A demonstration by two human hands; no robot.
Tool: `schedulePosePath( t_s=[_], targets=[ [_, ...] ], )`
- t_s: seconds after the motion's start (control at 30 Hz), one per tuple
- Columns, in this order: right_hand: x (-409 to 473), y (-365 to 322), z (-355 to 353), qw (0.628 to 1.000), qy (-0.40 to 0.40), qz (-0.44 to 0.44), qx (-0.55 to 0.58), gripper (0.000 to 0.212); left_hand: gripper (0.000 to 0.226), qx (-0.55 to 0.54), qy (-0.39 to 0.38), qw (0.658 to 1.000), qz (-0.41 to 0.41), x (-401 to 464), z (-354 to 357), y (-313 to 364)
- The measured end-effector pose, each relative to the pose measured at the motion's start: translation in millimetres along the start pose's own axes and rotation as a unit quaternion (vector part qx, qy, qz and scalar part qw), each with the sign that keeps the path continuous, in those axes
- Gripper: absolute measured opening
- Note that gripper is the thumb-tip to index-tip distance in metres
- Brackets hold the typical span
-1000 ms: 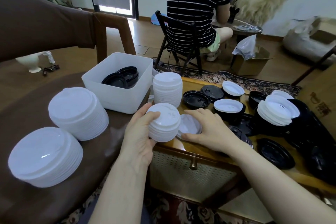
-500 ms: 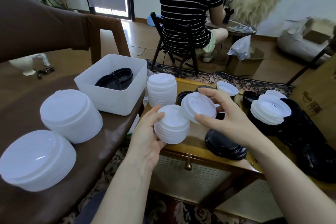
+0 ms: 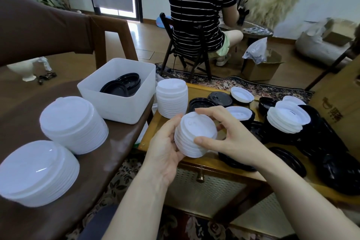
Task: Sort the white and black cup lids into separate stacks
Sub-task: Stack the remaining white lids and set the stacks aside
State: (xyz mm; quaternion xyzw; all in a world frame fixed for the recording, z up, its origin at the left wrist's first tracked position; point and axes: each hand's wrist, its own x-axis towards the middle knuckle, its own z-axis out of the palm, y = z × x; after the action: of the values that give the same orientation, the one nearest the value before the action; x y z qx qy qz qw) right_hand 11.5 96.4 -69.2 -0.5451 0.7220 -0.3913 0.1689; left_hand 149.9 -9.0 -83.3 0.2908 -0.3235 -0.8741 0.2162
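Note:
A short stack of white lids (image 3: 194, 136) is held between both hands above the wooden table's (image 3: 167, 121) near-left corner. My left hand (image 3: 165, 148) cups its left side and underside. My right hand (image 3: 231, 136) pinches the top lid's rim with thumb and fingers. A taller white stack (image 3: 171, 100) stands behind it. Two big white stacks (image 3: 74, 122) (image 3: 37, 171) rest on the brown surface at left. Loose black lids (image 3: 288, 159) and white lids (image 3: 286, 118) lie mixed on the table's right. More black lids (image 3: 121, 84) lie in a white bin (image 3: 116, 103).
A person in a striped shirt sits on a dark chair (image 3: 187, 52) beyond the table, back turned. A cardboard box (image 3: 261, 68) with a plastic bag stands on the floor behind. A brown chair back (image 3: 109, 33) rises at the left.
My right hand lifted a single white lid off the table and brought it onto the stack in my left hand. It now pinches the top lid's rim there.

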Motion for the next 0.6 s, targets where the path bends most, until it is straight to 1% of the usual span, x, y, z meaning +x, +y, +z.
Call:
schedulePosePath(
  t_s=[0.07,0.13,0.2,0.37,0.43,0.5,0.6],
  targets=[
    [0.3,0.8,0.4,1.0,-0.004,-0.001,-0.002,0.06,0.032,0.018,-0.013,1.0,0.006,0.4,-0.3,-1.1],
    [0.4,2.4,1.1,1.0,-0.003,-0.006,-0.007,0.061,0.048,0.031,-0.021,0.999,0.016,0.6,-0.5,-1.9],
    [0.5,2.8,1.7,1.0,0.001,-0.01,-0.007,0.061,0.054,0.047,-0.03,0.998,0.026,1.4,-1.2,-2.5],
    [0.7,3.6,5.2,1.0,0.006,-0.025,0.006,0.064,0.042,0.053,-0.021,0.998,0.026,3.1,-1.6,-3.0],
    [1.3,3.3,5.3,1.0,0.007,-0.016,0.015,0.064,0.042,0.043,-0.019,0.999,0.024,2.9,-1.2,-2.3],
    [2.3,3.3,5.2,0.999,0.017,0.011,0.044,0.061,0.042,0.033,-0.018,0.999,0.027,3.1,-0.9,-1.3],
    [4.1,5.2,5.5,0.989,0.037,0.084,0.115,0.062,0.038,0.021,-0.014,0.999,0.033,3.4,-1.1,1.7]
  ],
)
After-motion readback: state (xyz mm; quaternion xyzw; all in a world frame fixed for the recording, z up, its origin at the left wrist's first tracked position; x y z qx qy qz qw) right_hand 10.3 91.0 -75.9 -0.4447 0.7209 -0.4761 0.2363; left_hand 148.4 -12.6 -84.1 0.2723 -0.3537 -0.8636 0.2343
